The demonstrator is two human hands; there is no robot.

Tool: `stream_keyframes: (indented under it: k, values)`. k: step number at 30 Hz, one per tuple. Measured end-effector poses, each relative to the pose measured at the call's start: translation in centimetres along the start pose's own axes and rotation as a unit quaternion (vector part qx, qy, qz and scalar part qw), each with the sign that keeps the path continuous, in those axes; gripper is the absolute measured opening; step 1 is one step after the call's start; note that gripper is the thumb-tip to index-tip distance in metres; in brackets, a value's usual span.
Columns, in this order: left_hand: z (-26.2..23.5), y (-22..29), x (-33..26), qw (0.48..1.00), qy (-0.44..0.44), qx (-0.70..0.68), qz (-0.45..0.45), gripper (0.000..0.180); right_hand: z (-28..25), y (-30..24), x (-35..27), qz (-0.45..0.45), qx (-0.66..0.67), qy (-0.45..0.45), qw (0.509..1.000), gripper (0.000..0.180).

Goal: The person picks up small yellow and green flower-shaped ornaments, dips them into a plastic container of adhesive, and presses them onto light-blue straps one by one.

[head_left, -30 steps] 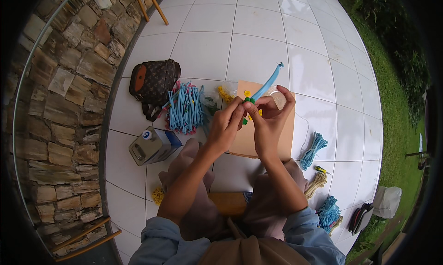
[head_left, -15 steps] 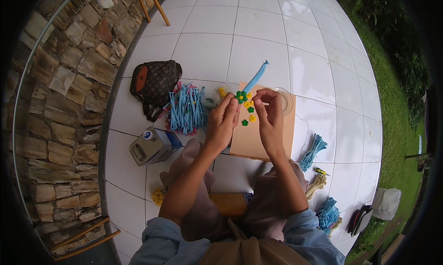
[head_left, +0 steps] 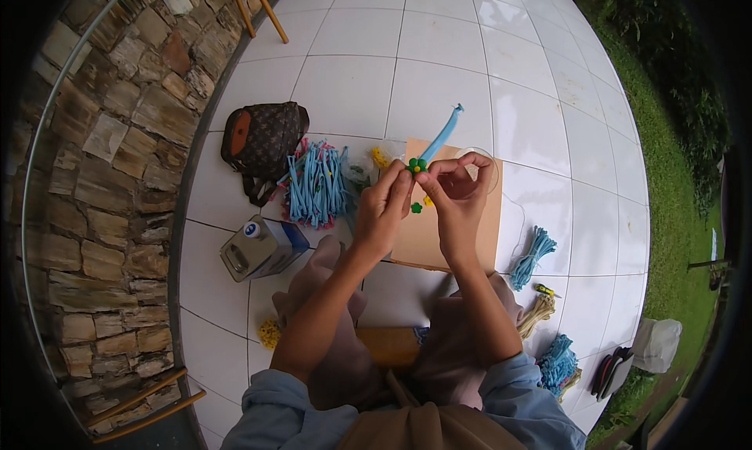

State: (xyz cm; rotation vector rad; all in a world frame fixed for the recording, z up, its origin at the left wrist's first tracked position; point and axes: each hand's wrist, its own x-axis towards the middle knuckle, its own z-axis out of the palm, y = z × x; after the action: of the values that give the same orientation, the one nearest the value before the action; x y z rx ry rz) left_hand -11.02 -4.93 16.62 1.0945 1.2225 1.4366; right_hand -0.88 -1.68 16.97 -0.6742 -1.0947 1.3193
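A small green flower with a yellow centre [head_left: 416, 166] is pinched between my two hands, above a tan board. My left hand [head_left: 381, 211] is closed on it from the left, thumb against index finger. The thumb and index finger of my right hand [head_left: 457, 203] press on its right side, with the other fingers curled. A light blue fabric strip [head_left: 442, 137] extends up and to the right from behind the flower. Below, on the board [head_left: 478, 234], lie a loose green flower [head_left: 417, 208] and a yellow flower [head_left: 428, 202]; my hands hide part of the board.
Left of the board are a pile of blue and pink strips [head_left: 315, 185], a brown bag [head_left: 264, 137] and a metal can [head_left: 262, 250]. To the right lie blue bundles [head_left: 534, 258], a yellow-handled tool [head_left: 547, 291] and beige strips [head_left: 537, 317]. A clear round dish [head_left: 490, 185] sits behind my right hand.
My right hand has moved left and up, and its fingers now touch the green flower. The flower and blue strip have shifted slightly right.
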Motion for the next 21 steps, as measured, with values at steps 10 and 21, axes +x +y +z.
stream_keyframes:
  k: [10,21]
  values:
    - [-0.5,0.0,0.5,0.994,-0.065,-0.093,-0.008,0.028,-1.4,-0.6,0.8,-0.023,-0.015,0.020,0.999,0.037]
    - [-0.2,0.0,0.0,0.999,-0.022,-0.040,-0.007,0.024,0.0,-0.8,0.2,0.012,-0.001,-0.025,1.000,0.044]
